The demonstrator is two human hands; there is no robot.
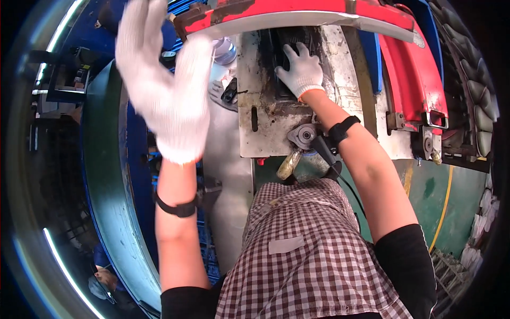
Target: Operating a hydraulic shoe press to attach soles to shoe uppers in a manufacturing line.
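My left hand, in a white knit glove, is raised at the left, with its thumb and fingers apart and nothing seen in it. Its fingertips are near the left end of a red machine arm edged with a pale metal strip. My right hand, gloved the same way, lies with spread fingers on a dark plate set in the stained pale worktable. In front of it, at the table's near edge, are a round metal bearing mount and a handle wrapped in yellowish tape.
Left of the worktable are a clear plastic bottle, a grey glove and a small black object. Another red machine arm stands at the right. A black cable hangs near my apron. Another person is at the lower left.
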